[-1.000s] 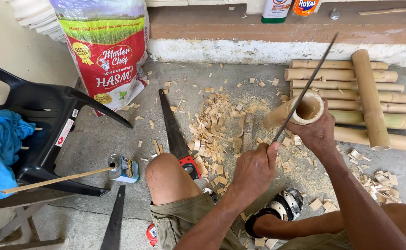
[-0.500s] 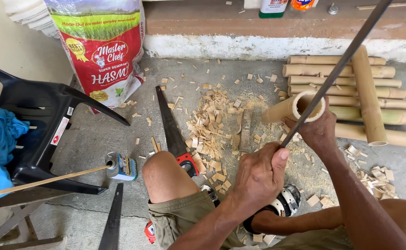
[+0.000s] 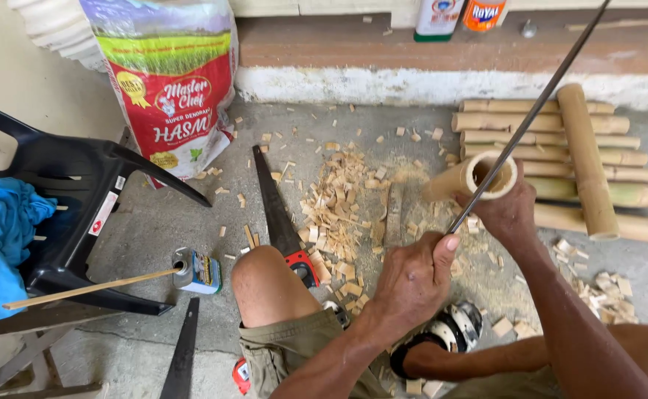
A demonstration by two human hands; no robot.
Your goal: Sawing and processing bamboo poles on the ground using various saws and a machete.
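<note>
Left hand (image 3: 412, 284): fist closed around the lower end of the rod (image 3: 530, 118).
Right hand (image 3: 508, 210): wrapped around the tube (image 3: 471, 177), just behind its open mouth.
Rod: long axis rises up-right and passes the top edge.
Tube: mouth faces the camera; body points left.
Room: bamboo stack (image 3: 553, 140) close on the right; chips (image 3: 338, 214) and saw (image 3: 276, 214) on the floor at left.

A single camera, worn on the person's head, looks steeply down and forward over a bent bare knee (image 3: 265, 284) to the grey concrete floor (image 3: 154, 229). It sits close above both hands. At the top edge it reaches the low painted wall ledge (image 3: 383, 52); the black plastic chair (image 3: 80, 185) fills the left.
</note>
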